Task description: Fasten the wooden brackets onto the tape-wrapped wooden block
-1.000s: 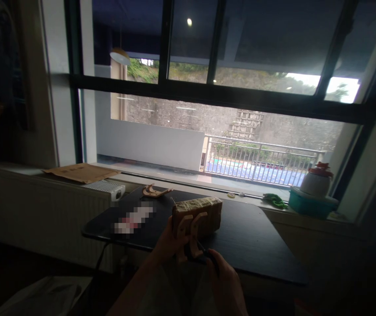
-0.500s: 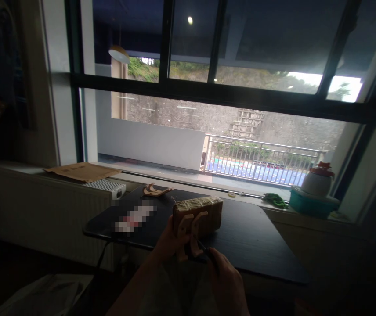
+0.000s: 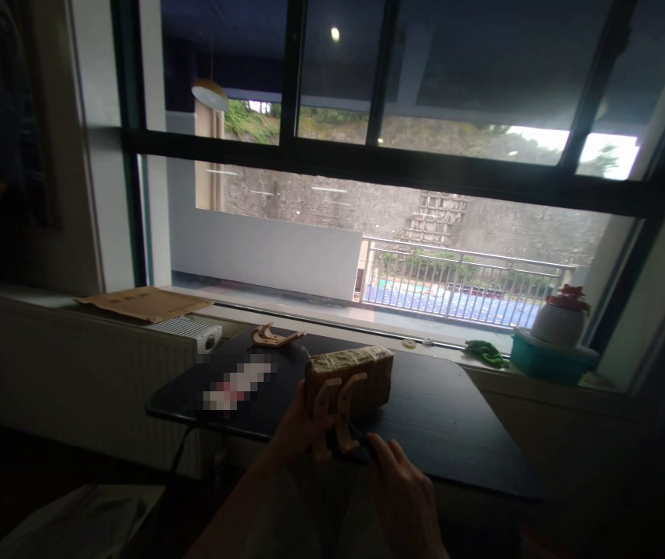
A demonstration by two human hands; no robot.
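Note:
My left hand (image 3: 296, 428) grips the near end of a bundle of light wooden pieces (image 3: 349, 380), bound together with pale string and resting on the dark table (image 3: 454, 435). Two curved wooden pieces (image 3: 337, 415) stick out of the bundle's near end. Close below them, my right hand (image 3: 403, 491) is closed around a thin dark tool (image 3: 361, 441) whose tip reaches those pieces. It is too dark to make the tool out.
Another curved wooden piece (image 3: 274, 336) lies at the table's far left edge. On the window sill are a flat cardboard sheet (image 3: 143, 303), a white box (image 3: 189, 332), a green item (image 3: 487, 353) and a teal bowl (image 3: 548, 361) holding a white jar (image 3: 559, 320).
My right hand has shifted slightly up and right beside the bundle's end. The bundle and my left hand stay put.

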